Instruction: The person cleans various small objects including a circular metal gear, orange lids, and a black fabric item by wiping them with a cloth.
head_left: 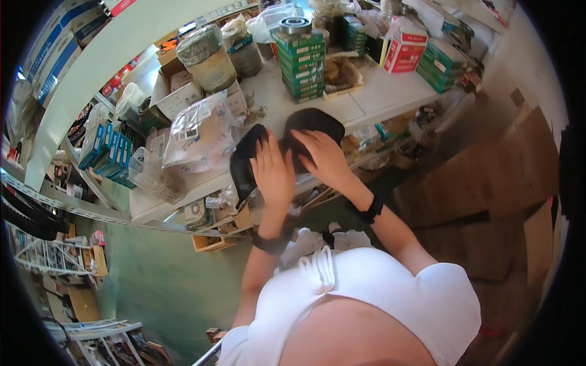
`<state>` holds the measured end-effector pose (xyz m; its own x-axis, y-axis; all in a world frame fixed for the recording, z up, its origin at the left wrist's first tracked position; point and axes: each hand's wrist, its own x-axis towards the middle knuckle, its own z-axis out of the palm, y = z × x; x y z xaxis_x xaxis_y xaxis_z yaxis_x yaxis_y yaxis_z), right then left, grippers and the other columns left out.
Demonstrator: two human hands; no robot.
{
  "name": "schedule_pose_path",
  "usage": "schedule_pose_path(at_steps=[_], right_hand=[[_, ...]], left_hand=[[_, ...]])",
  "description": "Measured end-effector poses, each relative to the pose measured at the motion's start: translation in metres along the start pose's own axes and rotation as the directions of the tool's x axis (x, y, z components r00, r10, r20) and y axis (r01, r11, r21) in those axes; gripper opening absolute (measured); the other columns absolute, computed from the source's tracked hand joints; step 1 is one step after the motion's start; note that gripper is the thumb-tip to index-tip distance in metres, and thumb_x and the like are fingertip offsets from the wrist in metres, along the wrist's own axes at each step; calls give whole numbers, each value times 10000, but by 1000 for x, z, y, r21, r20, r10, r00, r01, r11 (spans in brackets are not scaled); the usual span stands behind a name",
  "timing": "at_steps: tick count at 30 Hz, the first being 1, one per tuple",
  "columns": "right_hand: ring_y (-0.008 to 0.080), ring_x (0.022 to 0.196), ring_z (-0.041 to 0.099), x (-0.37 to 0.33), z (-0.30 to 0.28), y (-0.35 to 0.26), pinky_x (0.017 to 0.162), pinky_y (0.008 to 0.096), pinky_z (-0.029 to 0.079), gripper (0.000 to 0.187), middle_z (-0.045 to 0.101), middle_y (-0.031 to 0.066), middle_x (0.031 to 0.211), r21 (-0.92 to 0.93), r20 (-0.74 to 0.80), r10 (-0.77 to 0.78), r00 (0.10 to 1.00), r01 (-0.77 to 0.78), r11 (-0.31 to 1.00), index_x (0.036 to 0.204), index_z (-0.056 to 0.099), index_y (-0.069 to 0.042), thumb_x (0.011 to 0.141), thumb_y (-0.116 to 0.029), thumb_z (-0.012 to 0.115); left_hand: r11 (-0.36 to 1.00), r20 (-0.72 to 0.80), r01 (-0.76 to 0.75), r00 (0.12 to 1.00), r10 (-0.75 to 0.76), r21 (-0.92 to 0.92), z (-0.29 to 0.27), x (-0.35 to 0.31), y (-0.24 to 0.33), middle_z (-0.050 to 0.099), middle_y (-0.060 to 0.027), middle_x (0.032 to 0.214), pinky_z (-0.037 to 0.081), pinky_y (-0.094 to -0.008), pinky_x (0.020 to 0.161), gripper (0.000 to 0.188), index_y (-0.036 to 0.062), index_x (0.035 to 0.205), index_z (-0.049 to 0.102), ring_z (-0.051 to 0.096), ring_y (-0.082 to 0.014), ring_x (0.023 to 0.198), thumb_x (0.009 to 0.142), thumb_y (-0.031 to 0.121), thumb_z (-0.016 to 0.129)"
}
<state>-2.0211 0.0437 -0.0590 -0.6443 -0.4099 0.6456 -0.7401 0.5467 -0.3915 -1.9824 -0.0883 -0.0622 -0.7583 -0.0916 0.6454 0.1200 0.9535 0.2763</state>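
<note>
Both hands (299, 165) press a black rubber belt (268, 143).

Thing: black rubber belt (303, 122), looped and bent
Pose: lifted, held under both hands
Place: at the white bench's (378, 97) front edge, near its middle

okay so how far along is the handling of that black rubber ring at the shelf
Already done: the black rubber ring is up off the white shelf. In hand: the left hand and right hand both press on it, bending it. Left: it is not set down; the green box stack stands untouched.
</note>
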Motion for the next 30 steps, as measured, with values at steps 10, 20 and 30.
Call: schedule_pose_path(at_steps=[10,20,30], right_hand=[[268,1095,454,10,-7,23,942,374,328,571,514,103,1139,51,128,-114,985,108,993,1201,454,-71,663,-117,641],[234,1051,480,2,4,29,888,350,363,477,532,61,1066,-10,-5,-190,982,190,982,1187,483,-79,712,-100,503],[230,1054,469,7,8,26,888,343,355,455,528,62,1071,30,-45,-222,974,224,974,1173,490,-67,719,-89,508]], left_hand=[[997,-96,-69,993,72,31,5,33,1,611,-102,874,432,-347,714,202,47,963,608,561,-270,795,789,142,570],[976,-279,207,943,-181,66,18,28,10,609,-90,730,437,-337,582,74,87,815,655,566,-267,654,753,118,632],[995,-256,87,964,-72,46,7,30,7,587,-99,731,428,-354,592,90,57,818,633,550,-285,669,761,124,614]])
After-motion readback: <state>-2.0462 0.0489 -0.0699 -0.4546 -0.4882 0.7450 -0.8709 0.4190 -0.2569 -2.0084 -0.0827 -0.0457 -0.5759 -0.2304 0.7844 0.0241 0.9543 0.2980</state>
